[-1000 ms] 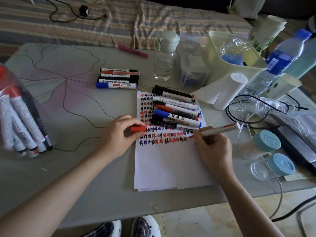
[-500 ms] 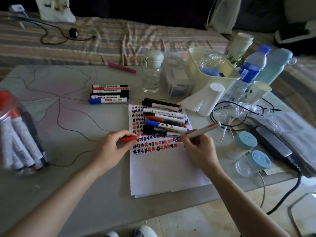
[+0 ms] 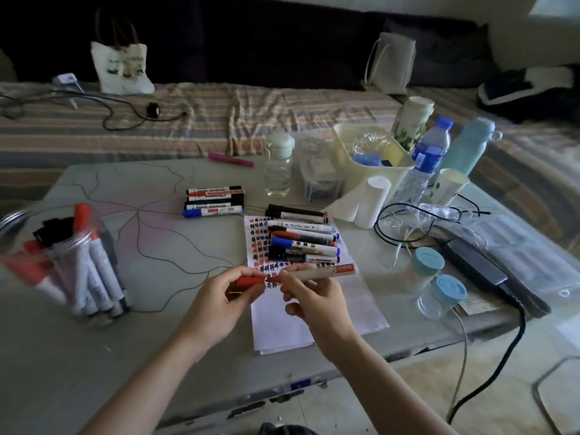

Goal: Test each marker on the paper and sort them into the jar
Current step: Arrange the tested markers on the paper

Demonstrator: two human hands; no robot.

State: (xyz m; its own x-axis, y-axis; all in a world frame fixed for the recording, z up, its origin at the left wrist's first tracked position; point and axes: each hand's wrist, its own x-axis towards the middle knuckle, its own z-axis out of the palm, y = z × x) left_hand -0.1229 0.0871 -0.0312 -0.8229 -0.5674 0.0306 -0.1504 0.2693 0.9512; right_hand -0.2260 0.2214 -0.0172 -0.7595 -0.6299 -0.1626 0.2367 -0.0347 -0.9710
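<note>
- Since the earlier frame, the red-tipped white marker (image 3: 314, 272) has been lifted off the white paper sheet (image 3: 314, 312) and turned level, and the red cap (image 3: 250, 281) has been brought up to its tip; the view has also been tilted up.
- The marker barrel is held above the paper by the right hand (image 3: 317, 304), with the fingers curled round its front half; the printed rear end is left projecting to the right.
- The cap is pinched between thumb and fingers of the left hand (image 3: 226, 301), its open end just beside the tip; whether the two are touching cannot be told.
- Capping is judged to be the step in hand, with the drop into the jar not yet done.
- The marker is judged light, stiff and smooth; a hold at mid-barrel, clear of the wet tip, is advised, and a straight push is needed for the cap to seat.
- The clear plastic jar (image 3: 59, 262), already stocked with markers, stands well apart at the left of the grey worktop (image 3: 157, 246).
- A row of untested markers (image 3: 301, 238) is laid across the top of the paper, and a second group (image 3: 215, 200) lies beyond it.
</note>
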